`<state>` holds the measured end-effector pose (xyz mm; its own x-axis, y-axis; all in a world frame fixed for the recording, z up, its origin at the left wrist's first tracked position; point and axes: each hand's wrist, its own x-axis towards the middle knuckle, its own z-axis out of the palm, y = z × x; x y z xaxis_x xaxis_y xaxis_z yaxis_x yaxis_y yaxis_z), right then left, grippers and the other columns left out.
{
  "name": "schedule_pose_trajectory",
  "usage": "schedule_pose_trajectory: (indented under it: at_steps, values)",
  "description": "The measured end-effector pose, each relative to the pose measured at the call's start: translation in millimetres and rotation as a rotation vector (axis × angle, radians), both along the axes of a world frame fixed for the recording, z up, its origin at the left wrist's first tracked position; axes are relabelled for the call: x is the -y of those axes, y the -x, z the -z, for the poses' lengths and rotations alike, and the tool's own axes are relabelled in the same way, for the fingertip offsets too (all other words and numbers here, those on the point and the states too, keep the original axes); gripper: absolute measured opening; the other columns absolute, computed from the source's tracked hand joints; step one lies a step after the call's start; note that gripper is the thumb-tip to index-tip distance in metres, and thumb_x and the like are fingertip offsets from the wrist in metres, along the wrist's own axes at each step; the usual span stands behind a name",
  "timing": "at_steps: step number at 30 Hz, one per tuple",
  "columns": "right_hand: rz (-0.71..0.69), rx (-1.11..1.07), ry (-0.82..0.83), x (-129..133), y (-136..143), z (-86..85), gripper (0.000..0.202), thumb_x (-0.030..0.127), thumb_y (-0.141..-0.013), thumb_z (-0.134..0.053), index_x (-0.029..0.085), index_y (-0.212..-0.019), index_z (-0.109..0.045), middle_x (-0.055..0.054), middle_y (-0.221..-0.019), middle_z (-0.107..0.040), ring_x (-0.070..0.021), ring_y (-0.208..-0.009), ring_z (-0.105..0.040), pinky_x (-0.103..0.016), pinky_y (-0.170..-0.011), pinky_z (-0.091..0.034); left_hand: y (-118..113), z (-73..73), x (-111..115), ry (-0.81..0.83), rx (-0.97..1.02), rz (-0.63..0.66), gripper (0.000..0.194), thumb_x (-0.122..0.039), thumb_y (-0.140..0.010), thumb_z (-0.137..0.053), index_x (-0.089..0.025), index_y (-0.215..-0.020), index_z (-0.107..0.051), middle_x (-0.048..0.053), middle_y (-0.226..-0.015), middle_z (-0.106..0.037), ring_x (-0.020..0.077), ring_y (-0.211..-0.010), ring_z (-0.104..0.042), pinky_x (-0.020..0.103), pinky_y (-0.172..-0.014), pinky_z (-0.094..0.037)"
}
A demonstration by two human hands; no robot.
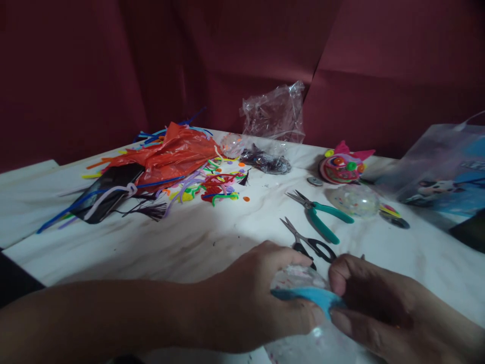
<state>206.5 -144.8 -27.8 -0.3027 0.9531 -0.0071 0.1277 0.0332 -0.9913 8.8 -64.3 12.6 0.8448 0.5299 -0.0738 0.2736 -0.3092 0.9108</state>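
My left hand (257,298) grips a clear plastic ball (299,278) at the table's near edge. My right hand (379,308) pinches a blue fuzzy pipe cleaner (310,297) that lies across the ball's front. Both hands touch the ball, and its lower part is hidden between them. Just beyond my fingers lie black-handled scissors (308,242) and green-handled pliers (322,215).
On the white marble table (189,237) lie an orange plastic bag (170,154), a heap of coloured pipe cleaners (212,189), a black phone (106,192), a second clear ball (356,200), a decorated ball (343,167) and clear plastic wrap (275,114). A printed bag (443,172) lies right.
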Motion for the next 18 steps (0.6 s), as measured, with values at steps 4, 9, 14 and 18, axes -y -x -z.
schedule_pose_trajectory:
  at_steps: [4,9,14,18]
  values:
    - [0.149,0.312,-0.078,2.3,-11.7,8.2,0.033,0.041,-0.089,-0.061,0.012,-0.092,-0.045,-0.004,-0.074,-0.042,-0.0256,-0.066,-0.045,-0.022,-0.057,-0.043,0.9,8.8,-2.0,0.251,0.047,0.033,0.039,-0.029,-0.07,-0.053,-0.025,-0.108,-0.046,-0.001,-0.089,-0.055,0.0121,-0.077,-0.05,0.022,-0.064,-0.039]
    - [0.49,0.39,-0.116,15.2,-24.4,28.0,0.043,0.042,-0.078,-0.079,0.011,-0.086,-0.05,0.001,-0.06,-0.034,-0.0204,-0.05,-0.043,-0.017,-0.044,-0.041,-3.8,19.7,-3.1,0.249,0.194,-0.078,0.044,-0.02,-0.062,-0.06,-0.023,-0.103,-0.044,-0.002,-0.086,-0.054,0.0111,-0.075,-0.05,0.021,-0.063,-0.04]
    - [0.574,0.463,-0.114,20.4,-29.6,35.4,0.044,0.044,-0.078,-0.08,0.012,-0.084,-0.051,0.002,-0.057,-0.031,-0.0182,-0.046,-0.04,-0.016,-0.041,-0.04,-10.4,32.2,-16.9,0.199,0.315,-0.128,0.066,-0.018,-0.058,-0.062,-0.02,-0.117,-0.032,0.006,-0.109,-0.048,0.0173,-0.092,-0.049,0.027,-0.076,-0.041]
    - [0.583,0.459,-0.134,18.6,-30.6,31.7,0.044,0.045,-0.078,-0.08,0.012,-0.086,-0.052,0.001,-0.057,-0.031,-0.0185,-0.046,-0.041,-0.016,-0.042,-0.041,-9.7,39.4,-32.8,0.049,0.315,-0.018,0.062,-0.022,-0.059,-0.06,-0.021,-0.117,-0.036,0.006,-0.111,-0.047,0.019,-0.093,-0.049,0.029,-0.076,-0.04]
